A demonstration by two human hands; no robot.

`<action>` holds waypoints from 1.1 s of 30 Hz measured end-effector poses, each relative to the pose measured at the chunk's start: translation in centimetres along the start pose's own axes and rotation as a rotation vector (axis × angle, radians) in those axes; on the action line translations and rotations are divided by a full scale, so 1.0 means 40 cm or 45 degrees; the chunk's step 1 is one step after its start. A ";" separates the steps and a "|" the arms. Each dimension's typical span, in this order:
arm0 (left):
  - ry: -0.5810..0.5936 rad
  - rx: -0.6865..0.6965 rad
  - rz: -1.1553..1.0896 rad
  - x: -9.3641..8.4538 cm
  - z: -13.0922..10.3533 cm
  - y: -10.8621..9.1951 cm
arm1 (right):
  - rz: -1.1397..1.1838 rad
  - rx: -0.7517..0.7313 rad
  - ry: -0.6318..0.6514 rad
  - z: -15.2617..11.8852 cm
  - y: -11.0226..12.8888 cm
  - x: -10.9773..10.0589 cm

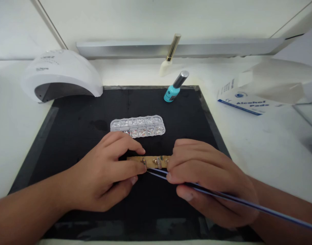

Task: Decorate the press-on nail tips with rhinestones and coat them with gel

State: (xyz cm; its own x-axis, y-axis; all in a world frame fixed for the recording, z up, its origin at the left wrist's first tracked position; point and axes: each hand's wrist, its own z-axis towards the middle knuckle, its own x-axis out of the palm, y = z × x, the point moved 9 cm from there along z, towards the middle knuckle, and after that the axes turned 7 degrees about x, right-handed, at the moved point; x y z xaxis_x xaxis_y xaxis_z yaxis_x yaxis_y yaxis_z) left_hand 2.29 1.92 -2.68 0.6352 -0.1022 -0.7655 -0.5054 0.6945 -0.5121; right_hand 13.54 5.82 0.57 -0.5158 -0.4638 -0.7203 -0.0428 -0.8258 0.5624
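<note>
Nail tips (156,160) sit in a row on a little tan strip (135,158) on the black mat (69,115), near us in the middle, and we think a few already have sparkly bits while others look bare, so the work seems partly done. Our left hand (107,170) pinches the strip's left end, and our right hand (209,180) is closed around thin blue tweezers (222,196) whose tips touch the strip. Farther away lies the gem box (137,126), with the teal polish bottle (174,89) beyond it.
</note>
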 end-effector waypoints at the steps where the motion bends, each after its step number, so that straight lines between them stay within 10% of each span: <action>1: 0.000 0.002 0.005 0.000 -0.001 0.000 | 0.006 -0.007 0.004 0.001 0.002 -0.001; 16: 0.004 0.036 0.099 0.003 0.000 -0.003 | 0.310 0.159 -0.402 -0.046 -0.041 -0.085; 33: -0.068 0.067 0.116 -0.012 -0.001 -0.011 | 0.257 0.028 -0.308 -0.032 -0.018 -0.075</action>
State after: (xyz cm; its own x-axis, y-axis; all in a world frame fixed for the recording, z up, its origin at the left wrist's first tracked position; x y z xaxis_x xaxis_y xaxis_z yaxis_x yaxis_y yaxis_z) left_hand 2.18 1.62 -2.11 0.6188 0.0002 -0.7855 -0.5321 0.7358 -0.4190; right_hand 16.20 7.39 1.82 -0.7042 -0.5258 -0.4771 0.0643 -0.7164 0.6947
